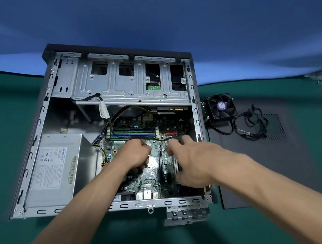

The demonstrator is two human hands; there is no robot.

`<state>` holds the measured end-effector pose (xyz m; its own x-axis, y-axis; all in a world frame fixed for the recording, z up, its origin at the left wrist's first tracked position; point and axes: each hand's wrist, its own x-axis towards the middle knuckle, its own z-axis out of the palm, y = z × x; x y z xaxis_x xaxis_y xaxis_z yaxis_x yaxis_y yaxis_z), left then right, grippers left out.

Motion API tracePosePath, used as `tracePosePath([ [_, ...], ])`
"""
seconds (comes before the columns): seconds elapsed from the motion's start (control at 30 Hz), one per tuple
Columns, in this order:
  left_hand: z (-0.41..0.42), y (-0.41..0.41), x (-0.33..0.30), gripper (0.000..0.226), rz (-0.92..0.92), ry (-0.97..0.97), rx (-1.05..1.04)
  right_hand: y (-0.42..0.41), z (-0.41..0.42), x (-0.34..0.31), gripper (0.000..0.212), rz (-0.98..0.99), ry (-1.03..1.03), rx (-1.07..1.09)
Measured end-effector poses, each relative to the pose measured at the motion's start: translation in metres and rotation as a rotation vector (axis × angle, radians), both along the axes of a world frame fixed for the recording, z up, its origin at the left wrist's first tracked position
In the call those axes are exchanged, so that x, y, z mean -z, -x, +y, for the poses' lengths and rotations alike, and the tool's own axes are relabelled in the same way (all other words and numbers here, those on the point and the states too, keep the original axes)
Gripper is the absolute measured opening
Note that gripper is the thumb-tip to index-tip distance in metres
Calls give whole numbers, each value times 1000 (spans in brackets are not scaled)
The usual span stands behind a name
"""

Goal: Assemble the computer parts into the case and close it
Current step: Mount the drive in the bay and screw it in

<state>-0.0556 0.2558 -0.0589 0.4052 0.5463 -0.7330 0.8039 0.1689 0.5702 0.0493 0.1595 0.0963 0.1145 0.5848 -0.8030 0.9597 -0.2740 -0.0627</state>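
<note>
Case: the open computer case (31, 143) lies on its side across the centre of the frame, open face up, so you can reach straight down to the motherboard (144, 180).
Left hand: your left hand (134, 156) is over the middle of the board with fingers curled under; whether it pinches anything you cannot tell, as the fingertips are hidden and blurred.
Right hand: your right hand (192, 159) sits just right of it, fingers bent down toward the slots at the board's right edge; it seems to press or grip a dark part there, but blur leaves that uncertain too.
Power supply: the silver power supply (57, 167) already sits at the left of the case, so that step looks done.
Drive cage: the metal drive cage (119, 82) spans the top of the case, above the board.
Waiting parts: the cooler fan (221, 109) and a coiled black cable (252, 125) rest at right of the frame on the dark side panel (259, 169), likely kept near for later fitting.
Stage: judged mid-assembly; the panel is still off.
</note>
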Motion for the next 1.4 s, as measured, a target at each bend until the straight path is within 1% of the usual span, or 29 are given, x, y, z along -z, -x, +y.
tracePosePath([
  [0.03, 0, 0, 0, 25, 1, -4, 3, 0, 1, 1, 45, 23, 7, -3],
  [0.07, 0, 0, 0, 26, 3, -7, 4, 1, 1, 2, 37, 18, -17, -22],
  [0.17, 0, 0, 0, 26, 6, -6, -4, 2, 1, 7, 9, -83, -152, -83],
  [0.2, 0, 0, 0, 26, 7, -4, -7, 2, 2, 8, 8, -130, -162, -126],
  [0.27, 0, 1, -1, 27, 9, 2, -19, -1, 6, 7, 17, -196, -123, -193],
  [0.33, 0, 2, -2, 31, 18, 5, -13, -4, 8, 5, 28, -217, -41, -225],
  [0.4, -2, 4, -4, 35, 23, -9, 24, -3, 9, 4, 31, -250, -23, -322],
  [0.47, -5, 6, -6, 37, 3, -26, 61, 0, 9, 4, 28, -288, -59, -447],
  [0.53, -8, 7, -10, 39, -43, -40, 57, 0, 9, 1, 11, -289, -95, -513],
  [0.57, -10, 8, -12, 42, -68, -48, 43, -1, 9, -2, 7, -284, -114, -530],
  [0.63, -12, 12, -17, 46, -115, -75, 19, -8, 7, -5, 20, -300, -181, -552],
  [0.7, -16, 14, -25, 47, -158, -90, 6, -19, 2, -8, 20, -326, -261, -528],
  [0.77, -22, 16, -36, 47, -195, -130, -29, -31, -2, -7, 17, -366, -311, -471],
  [0.83, -29, 18, -48, 47, -211, -194, -65, -47, -7, -4, 20, -376, -346, -399],
  [0.93, -32, 19, -68, 43, -150, -335, -100, -69, -16, 5, 20, -328, -434, -266],
  [1.0, -31, 15, -79, 40, -101, -426, -120, -86, -22, 13, 17, -240, -472, -153],
  [1.07, -31, 8, -90, 40, -114, -451, -137, -102, -31, 22, 31, -170, -508, -9],
  [1.13, -34, -5, -98, 40, -135, -456, -131, -115, -40, 34, 35, -91, -544, 160],
  [1.2, -40, -21, -105, 40, -127, -484, -101, -123, -46, 48, 32, 26, -575, 337],
  [1.33, -59, -57, -112, 41, -134, -475, -29, -139, -52, 76, 18, 381, -653, 753],
  [1.4, -66, -74, -111, 40, -123, -477, 14, -146, -54, 91, 21, 455, -703, 900],
])
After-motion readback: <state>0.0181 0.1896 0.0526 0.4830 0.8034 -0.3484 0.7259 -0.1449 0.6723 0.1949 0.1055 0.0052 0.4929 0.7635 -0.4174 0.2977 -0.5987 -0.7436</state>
